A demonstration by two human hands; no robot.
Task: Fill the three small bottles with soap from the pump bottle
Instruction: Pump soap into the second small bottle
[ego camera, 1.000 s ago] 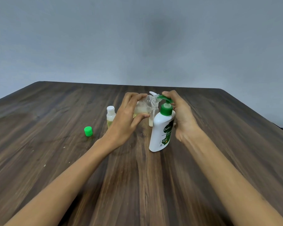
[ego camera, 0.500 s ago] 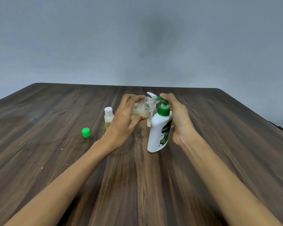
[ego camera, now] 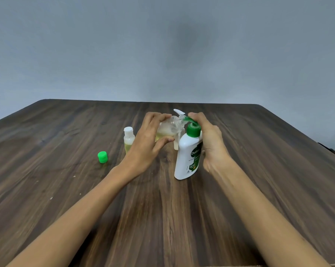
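Observation:
A white pump bottle [ego camera: 186, 157] with a green pump head stands upright at the table's middle. My right hand [ego camera: 209, 139] wraps round it from the right, its forefinger on top of the pump. My left hand [ego camera: 149, 143] grips a small clear bottle [ego camera: 169, 128], tilted with its mouth at the green nozzle; yellowish soap lies in its lower part. Another small bottle [ego camera: 129, 138] with a white cap stands left of that hand, part filled. A third small white bottle [ego camera: 177, 143] shows only partly behind the pump bottle.
A loose green cap [ego camera: 102, 157] lies on the dark wooden table [ego camera: 162, 218] to the left of the bottles. The table's far edge runs just behind them, with a grey wall beyond.
The view has shifted slightly. Both hands keep their grips, and the clear bottle stays at the nozzle.

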